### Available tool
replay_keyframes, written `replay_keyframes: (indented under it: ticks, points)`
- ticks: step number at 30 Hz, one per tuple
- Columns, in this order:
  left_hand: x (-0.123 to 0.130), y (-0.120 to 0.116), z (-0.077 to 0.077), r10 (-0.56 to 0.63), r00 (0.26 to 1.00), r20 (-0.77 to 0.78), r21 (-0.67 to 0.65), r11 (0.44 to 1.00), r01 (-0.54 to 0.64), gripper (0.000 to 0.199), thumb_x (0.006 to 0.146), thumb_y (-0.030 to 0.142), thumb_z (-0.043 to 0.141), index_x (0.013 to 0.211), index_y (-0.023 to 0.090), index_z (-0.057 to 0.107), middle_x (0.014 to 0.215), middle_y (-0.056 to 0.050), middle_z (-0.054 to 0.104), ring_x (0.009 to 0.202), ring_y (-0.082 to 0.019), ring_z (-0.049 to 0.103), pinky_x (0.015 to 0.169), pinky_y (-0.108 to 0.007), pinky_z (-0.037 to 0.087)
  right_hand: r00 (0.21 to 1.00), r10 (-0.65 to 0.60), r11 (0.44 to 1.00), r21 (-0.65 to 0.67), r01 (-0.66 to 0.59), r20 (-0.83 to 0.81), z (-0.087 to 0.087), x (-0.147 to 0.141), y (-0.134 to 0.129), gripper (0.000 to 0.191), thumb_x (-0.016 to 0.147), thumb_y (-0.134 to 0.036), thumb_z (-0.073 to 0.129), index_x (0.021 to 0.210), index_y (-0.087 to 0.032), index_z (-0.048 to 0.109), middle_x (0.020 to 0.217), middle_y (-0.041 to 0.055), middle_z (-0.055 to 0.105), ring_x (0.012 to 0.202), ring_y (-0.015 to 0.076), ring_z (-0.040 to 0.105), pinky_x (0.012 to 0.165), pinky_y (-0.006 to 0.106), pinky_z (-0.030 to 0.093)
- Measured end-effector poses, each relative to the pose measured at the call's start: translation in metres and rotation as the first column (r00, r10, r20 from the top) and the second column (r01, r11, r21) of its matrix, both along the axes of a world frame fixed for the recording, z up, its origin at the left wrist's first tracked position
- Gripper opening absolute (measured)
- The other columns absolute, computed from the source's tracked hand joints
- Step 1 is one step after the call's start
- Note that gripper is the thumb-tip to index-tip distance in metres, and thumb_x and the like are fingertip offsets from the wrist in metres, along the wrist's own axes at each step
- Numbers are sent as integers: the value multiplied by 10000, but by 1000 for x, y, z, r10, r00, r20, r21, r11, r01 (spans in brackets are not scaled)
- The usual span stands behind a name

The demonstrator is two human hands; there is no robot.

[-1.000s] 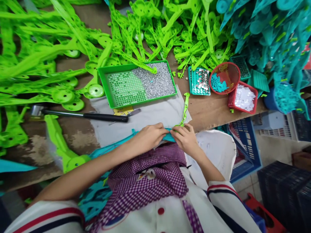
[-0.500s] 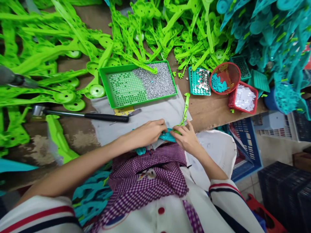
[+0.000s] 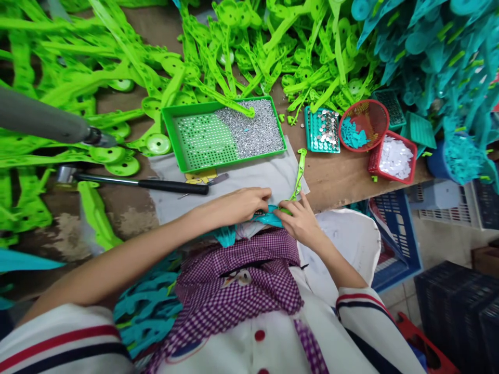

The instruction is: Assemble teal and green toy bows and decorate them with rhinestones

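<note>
Both hands meet over the near edge of the table, close to my body. My left hand (image 3: 247,203) is closed, its fingers bent down onto a teal plastic part (image 3: 268,217); its fingertips are partly hidden. At the other end of that part, my right hand (image 3: 298,219) has its thumb and fingers closed on the teal plastic. A slim bright-green plastic arm (image 3: 300,169) extends from beneath the right fingers toward the table. Most of the teal part is covered by the hands.
A green tray (image 3: 195,167) of small metal pieces lies on a grey cloth (image 3: 241,179), beside a hammer (image 3: 171,186). A grey power driver (image 3: 50,119) hangs at left. Green parts (image 3: 234,47) pile behind; small baskets (image 3: 392,158) stand right.
The driver at left has swung further into view and lower. My left hand has tilted slightly over the teal part, while my right hand keeps almost the same pose.
</note>
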State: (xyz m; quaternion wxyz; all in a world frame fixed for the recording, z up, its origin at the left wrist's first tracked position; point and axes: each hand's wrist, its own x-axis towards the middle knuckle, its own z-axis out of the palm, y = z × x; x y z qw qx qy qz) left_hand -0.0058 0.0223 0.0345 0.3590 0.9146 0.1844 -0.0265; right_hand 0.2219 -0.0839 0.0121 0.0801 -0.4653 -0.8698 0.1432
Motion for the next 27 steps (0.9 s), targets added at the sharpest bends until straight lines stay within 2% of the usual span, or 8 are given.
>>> replay_keyframes:
  ticks: [2, 7, 11, 16, 20, 22, 24, 27]
  points:
    - [-1, 3, -4, -22, 999, 40, 24, 999, 21, 341, 825, 28, 458, 934, 197, 734, 1014, -71, 584, 929, -181, 565, 834, -269, 435, 1000, 3, 1000, -8, -3, 7, 0, 0, 0, 292, 997, -263, 485, 1253, -260, 626, 1267, 72, 641, 1148, 222, 576, 1253, 603, 63]
    - [-7, -4, -19, 36, 993, 109, 51, 998, -42, 357, 846, 23, 453, 983, 213, 722, 1124, -68, 593, 957, -176, 575, 867, -273, 439, 1000, -7, 1000, -22, 7, 14, 1, -2, 2, 282, 993, -269, 499, 1241, -268, 634, 1270, 65, 644, 1147, 221, 569, 1248, 586, 86]
    - [-12, -8, -27, 55, 991, 123, 133, 988, -72, 351, 879, 51, 459, 1027, 229, 722, 1225, -82, 581, 1013, -192, 573, 906, -313, 432, 1000, -23, 998, -50, 22, -16, 10, -3, 2, 270, 983, -255, 525, 1227, -267, 641, 1236, 60, 659, 1115, 212, 593, 1241, 584, 108]
    - [-14, -7, -23, 37, 990, 132, 250, 966, -70, 360, 866, 48, 507, 1059, 260, 724, 1344, -96, 559, 1153, -242, 528, 978, -402, 371, 972, -131, 989, -90, 115, -194, 41, -5, 17, 277, 1003, -344, 509, 1233, -273, 644, 1215, 56, 669, 1138, 195, 625, 1242, 557, 168]
    - [-12, -10, -16, 65, 985, 163, 253, 962, -106, 343, 839, 34, 539, 1017, 251, 738, 1349, -102, 576, 1257, -267, 486, 1047, -455, 306, 838, -316, 938, -12, 347, -444, 77, -36, 64, 286, 1019, -315, 464, 1213, -265, 668, 1182, 65, 677, 1170, 192, 620, 1159, 456, 383]
    - [-12, -14, -12, 69, 986, 151, 254, 961, -107, 346, 844, 38, 539, 1032, 252, 736, 1370, -99, 575, 1279, -279, 481, 1064, -479, 296, 770, -339, 917, -8, 398, -541, 88, -57, 85, 312, 1028, -308, 431, 1235, -264, 660, 1205, 72, 667, 1201, 194, 603, 1088, 419, 463]
    - [-16, -18, -8, 86, 986, 144, 242, 963, -119, 366, 851, 49, 542, 1085, 263, 727, 1392, -96, 566, 1308, -287, 468, 1089, -500, 293, 752, -292, 942, -40, 334, -591, 89, -72, 94, 307, 1024, -314, 444, 1234, -271, 663, 1215, 66, 667, 1205, 193, 602, 1053, 397, 494]
    - [-34, -17, -3, 144, 973, 179, 209, 961, -181, 436, 890, 89, 543, 1257, 295, 657, 1470, -110, 496, 1360, -284, 437, 1114, -516, 318, 732, -236, 971, -129, 201, -639, 79, -75, 82, 239, 997, -304, 511, 1127, -258, 706, 1122, 52, 703, 1093, 181, 656, 973, 346, 543]
